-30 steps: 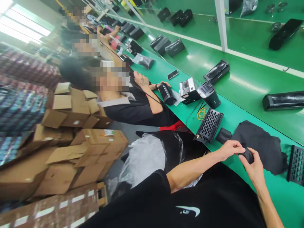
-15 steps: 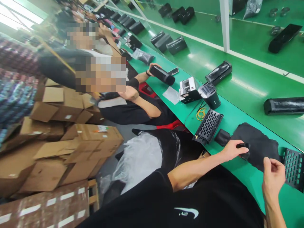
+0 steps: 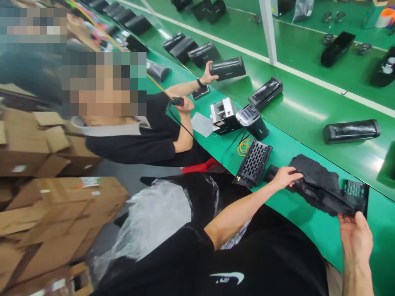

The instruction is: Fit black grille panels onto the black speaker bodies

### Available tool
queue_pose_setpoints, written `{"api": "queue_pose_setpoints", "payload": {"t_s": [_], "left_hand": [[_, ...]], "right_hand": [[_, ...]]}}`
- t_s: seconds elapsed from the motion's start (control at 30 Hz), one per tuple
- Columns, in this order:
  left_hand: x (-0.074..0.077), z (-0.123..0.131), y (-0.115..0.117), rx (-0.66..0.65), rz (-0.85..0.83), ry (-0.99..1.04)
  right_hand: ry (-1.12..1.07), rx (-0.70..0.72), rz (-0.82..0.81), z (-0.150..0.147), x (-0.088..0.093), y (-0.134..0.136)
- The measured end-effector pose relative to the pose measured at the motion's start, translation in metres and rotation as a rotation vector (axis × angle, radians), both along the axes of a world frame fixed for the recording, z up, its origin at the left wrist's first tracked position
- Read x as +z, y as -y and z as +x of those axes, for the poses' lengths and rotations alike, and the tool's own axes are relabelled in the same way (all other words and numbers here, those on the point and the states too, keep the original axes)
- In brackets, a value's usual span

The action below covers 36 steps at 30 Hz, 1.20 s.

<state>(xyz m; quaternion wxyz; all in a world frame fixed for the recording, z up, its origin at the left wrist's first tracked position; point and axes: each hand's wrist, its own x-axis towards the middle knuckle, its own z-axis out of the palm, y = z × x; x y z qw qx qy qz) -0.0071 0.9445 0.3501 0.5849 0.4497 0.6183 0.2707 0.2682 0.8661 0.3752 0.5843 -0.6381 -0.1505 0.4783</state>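
A piece of black cloth [image 3: 326, 193] is stretched between my two hands above the green bench. My left hand [image 3: 287, 177] pinches its left end, and my right hand [image 3: 354, 233] grips the other end between thumb and fingers. Beneath it lies a ragged-edged stack of black cloth [image 3: 314, 166]. The right end of the held cloth overlaps a black perforated panel [image 3: 357, 190], hiding part of it. A second perforated panel [image 3: 253, 162] lies left of my left hand. A small black object [image 3: 271, 172] is partly hidden behind my left wrist.
Black speakers [image 3: 352, 131] stand on the green line beyond the bench [image 3: 382, 230]. Left of my work are a black-and-white device [image 3: 224, 115], an upright black speaker [image 3: 253, 123] and a yellow cord [image 3: 243, 147]. A co-worker's hand [image 3: 211, 73] holds a speaker; cardboard boxes [image 3: 70, 209] are stacked behind.
The cloth, bunched at my left hand before, is now spread between both hands. My right hand has closed on its end. The co-worker's speaker has moved over the line. My view has shifted.
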Motion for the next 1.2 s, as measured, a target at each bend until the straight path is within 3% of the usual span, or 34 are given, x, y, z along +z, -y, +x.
{"api": "queue_pose_setpoints", "payload": {"t_s": [0.17, 0.27, 0.33, 0.43, 0.5, 0.57, 0.63, 0.7, 0.8, 0.9, 1.0, 1.13, 1.2], "left_hand": [[-0.013, -0.014, -0.032, -0.098, 0.088, -0.261], [-0.002, -0.011, -0.038, -0.103, 0.148, -0.382], [0.011, 0.004, -0.038, -0.096, 0.237, -0.401], [0.026, 0.046, -0.033, -0.215, 0.207, -0.054], [0.026, 0.078, -0.029, -0.345, -0.061, 0.369], [0.021, 0.102, -0.027, -0.339, -0.270, 0.623], [0.017, 0.111, -0.027, -0.277, -0.297, 0.663], [0.018, 0.109, -0.032, -0.319, -0.188, 0.564], [0.028, 0.101, -0.050, -0.553, 0.050, 0.339], [0.034, 0.109, -0.076, -0.742, 0.279, 0.132], [0.028, 0.140, -0.099, -0.909, 0.514, -0.045], [0.008, 0.190, -0.117, -1.161, 0.787, -0.249], [-0.002, 0.206, -0.122, -1.213, 0.862, -0.350]], "right_hand": [[-0.041, -0.113, 0.107, 0.034, 0.020, -0.001], [-0.076, -0.154, 0.115, 0.037, 0.034, -0.001], [-0.113, -0.126, 0.102, 0.029, 0.044, -0.003], [-0.211, -0.037, 0.128, 0.007, 0.054, -0.005], [-0.272, 0.000, 0.145, -0.007, 0.055, -0.006], [-0.314, 0.013, 0.151, -0.015, 0.052, -0.004], [-0.350, 0.034, 0.134, -0.015, 0.046, -0.001], [-0.317, 0.079, 0.071, -0.010, 0.037, 0.003], [-0.130, 0.095, -0.063, 0.000, 0.021, 0.010], [0.036, 0.053, -0.199, 0.006, 0.005, 0.017], [0.119, 0.006, -0.292, 0.013, -0.011, 0.023], [0.231, -0.032, -0.428, 0.032, -0.031, 0.026], [0.291, 0.001, -0.523, 0.043, -0.037, 0.031]]}}
